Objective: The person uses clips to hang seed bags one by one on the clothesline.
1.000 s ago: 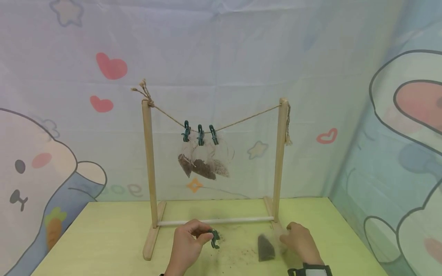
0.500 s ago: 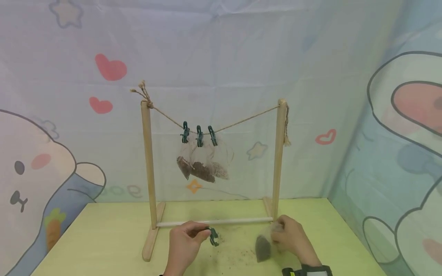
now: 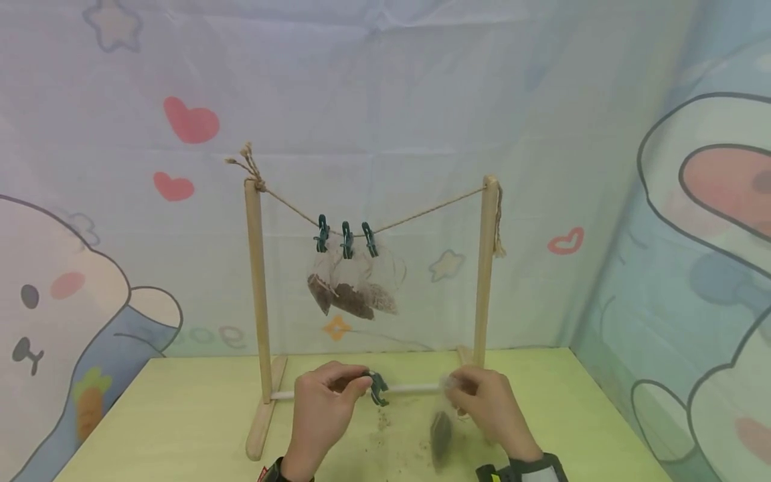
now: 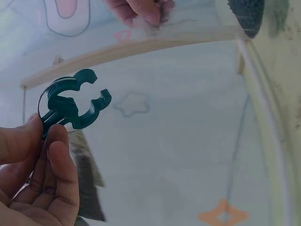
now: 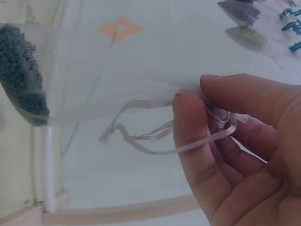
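Between thumb and fingers, my left hand [image 3: 325,408] pinches a dark green clip [image 4: 77,101] by its handles; the clip's curved jaws stand apart with nothing in them. My right hand [image 3: 490,405] pinches the gathered top of a sheer drawstring pouch [image 5: 108,80], whose pale ribbon [image 5: 155,150] loops loosely below the fingers. Dark grains [image 5: 23,75] fill the pouch's bottom, which hangs down over the table in the head view. Beyond both hands, a twine line [image 3: 434,211] carries several things: green clips [image 3: 347,239] hold sheer pouches with brown or speckled contents [image 3: 352,301].
The twine is tied between two wooden posts [image 3: 255,288] on flat wooden feet, joined low down by a white rod [image 3: 415,388]. Small brown crumbs lie scattered on the yellow-green table [image 3: 199,415]. A printed cloth [image 3: 385,100] hangs behind the table.
My right hand has taken hold of the pouch's top, lifted it off the table and moved left. My left hand, still holding the clip, has risen slightly.
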`<state>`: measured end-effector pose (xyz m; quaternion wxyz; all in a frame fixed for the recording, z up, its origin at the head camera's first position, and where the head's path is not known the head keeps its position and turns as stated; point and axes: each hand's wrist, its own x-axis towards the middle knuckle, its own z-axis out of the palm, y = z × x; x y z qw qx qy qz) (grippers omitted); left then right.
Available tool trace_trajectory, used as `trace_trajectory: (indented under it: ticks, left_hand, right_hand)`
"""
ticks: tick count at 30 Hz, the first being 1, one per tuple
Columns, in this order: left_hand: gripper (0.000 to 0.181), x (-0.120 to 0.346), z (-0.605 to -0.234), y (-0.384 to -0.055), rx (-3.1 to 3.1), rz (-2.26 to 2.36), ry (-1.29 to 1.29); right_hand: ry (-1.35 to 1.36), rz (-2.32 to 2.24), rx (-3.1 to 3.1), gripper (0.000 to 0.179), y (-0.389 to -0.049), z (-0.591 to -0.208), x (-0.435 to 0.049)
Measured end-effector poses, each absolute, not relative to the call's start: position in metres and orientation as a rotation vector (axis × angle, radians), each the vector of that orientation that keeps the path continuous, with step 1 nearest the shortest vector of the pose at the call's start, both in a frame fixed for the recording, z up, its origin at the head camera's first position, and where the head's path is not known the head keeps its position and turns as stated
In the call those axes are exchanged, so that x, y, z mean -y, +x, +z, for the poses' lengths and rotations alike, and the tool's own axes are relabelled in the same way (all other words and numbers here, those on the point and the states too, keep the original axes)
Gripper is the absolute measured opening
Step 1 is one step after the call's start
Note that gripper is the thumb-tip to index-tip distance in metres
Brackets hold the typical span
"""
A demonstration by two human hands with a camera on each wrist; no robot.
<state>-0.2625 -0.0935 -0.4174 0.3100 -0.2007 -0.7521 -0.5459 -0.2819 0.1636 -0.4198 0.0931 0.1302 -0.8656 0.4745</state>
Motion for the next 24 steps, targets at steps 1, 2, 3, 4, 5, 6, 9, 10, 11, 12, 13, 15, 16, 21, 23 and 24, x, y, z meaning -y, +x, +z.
trace_trajectory:
  ticks: [1, 2, 3, 4, 5, 6, 9, 10, 11, 12, 13, 15, 16, 21, 23, 24]
  left_hand:
    - [0.018, 0.093, -0.415, -0.264, 1.956, -1.396, -0.588]
    - [0.018, 0.093, -0.419, -0.272, 1.908, -1.349, -0.653]
    - [0.018, 0.092, -0.415, -0.274, 1.898, -1.311, -0.679]
    - [0.018, 0.091, -0.41, -0.275, 1.889, -1.279, -0.706]
    - [0.019, 0.091, -0.407, -0.279, 1.866, -1.252, -0.739]
    - [0.018, 0.088, -0.388, -0.27, 1.897, -1.224, -0.716]
    - [0.019, 0.084, -0.367, -0.273, 1.86, -1.179, -0.757]
    - [0.02, 0.082, -0.359, -0.272, 1.853, -1.167, -0.77]
    - [0.02, 0.08, -0.352, -0.273, 1.839, -1.15, -0.783]
    - [0.019, 0.078, -0.342, -0.271, 1.834, -1.128, -0.778]
    - [0.019, 0.076, -0.334, -0.271, 1.827, -1.115, -0.779]
    - [0.018, 0.072, -0.312, -0.262, 1.86, -1.09, -0.749]
    - [0.017, 0.07, -0.305, -0.262, 1.861, -1.079, -0.746]
    - [0.014, 0.064, -0.277, -0.264, 1.826, -1.06, -0.729]
    - [0.015, 0.063, -0.269, -0.267, 1.799, -1.015, -0.715]
    - [0.015, 0.062, -0.265, -0.269, 1.786, -0.988, -0.704]
  right_hand:
    - [0.411, 1.377, 2.559, 0.008, -0.283, -0.417, -0.162]
    - [0.436, 1.346, 2.544, 0.006, -0.284, -0.414, -0.16]
    - [0.46, 1.314, 2.526, 0.005, -0.285, -0.41, -0.159]
    - [0.481, 1.277, 2.507, 0.005, -0.285, -0.406, -0.158]
    - [0.5, 1.244, 2.49, 0.007, -0.286, -0.402, -0.157]
    - [0.522, 1.212, 2.472, 0.008, -0.287, -0.397, -0.156]
    - [0.559, 1.17, 2.439, 0.01, -0.289, -0.383, -0.154]
    - [0.569, 1.172, 2.435, 0.01, -0.289, -0.377, -0.153]
    - [0.583, 1.179, 2.434, 0.009, -0.29, -0.372, -0.153]
    - [0.602, 1.187, 2.43, 0.009, -0.291, -0.367, -0.152]
    - [0.619, 1.197, 2.43, 0.01, -0.292, -0.361, -0.152]
    - [0.665, 1.215, 2.421, 0.011, -0.294, -0.351, -0.151]
    - [0.692, 1.217, 2.414, 0.012, -0.295, -0.346, -0.152]
    - [0.795, 1.238, 2.408, 0.015, -0.301, -0.32, -0.153]
    - [0.813, 1.234, 2.415, 0.017, -0.303, -0.309, -0.153]
    - [0.818, 1.22, 2.418, 0.017, -0.303, -0.304, -0.153]
